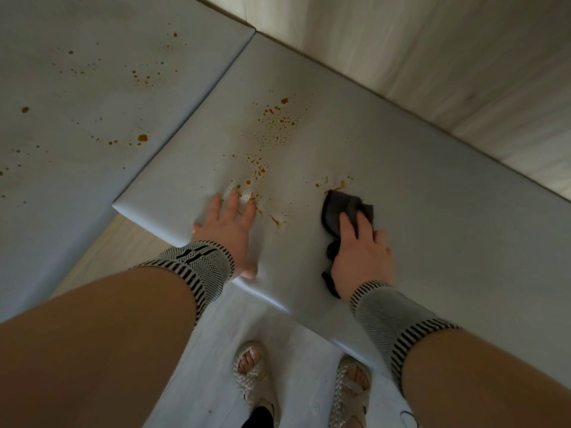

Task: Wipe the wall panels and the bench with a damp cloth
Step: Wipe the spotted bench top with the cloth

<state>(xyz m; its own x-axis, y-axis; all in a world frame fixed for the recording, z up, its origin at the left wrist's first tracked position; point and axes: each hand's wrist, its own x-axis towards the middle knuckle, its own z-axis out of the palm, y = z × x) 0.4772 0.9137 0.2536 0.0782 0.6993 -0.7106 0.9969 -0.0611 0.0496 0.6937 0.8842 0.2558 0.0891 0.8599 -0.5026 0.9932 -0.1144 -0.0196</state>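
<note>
Pressing dark cloth (346,211) under right hand (361,251), left hand (228,230) fingers spread near bench (432,211) edge

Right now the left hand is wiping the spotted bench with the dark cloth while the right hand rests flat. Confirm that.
Hands are swapped. The head view shows the right hand holding the dark cloth on the spotted bench; the left hand rests flat.

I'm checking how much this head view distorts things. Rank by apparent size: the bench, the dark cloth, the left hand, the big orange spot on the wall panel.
1. bench
2. left hand and dark cloth: look alike, cloth partly hidden under the right hand, so unranked
3. orange spot
</note>
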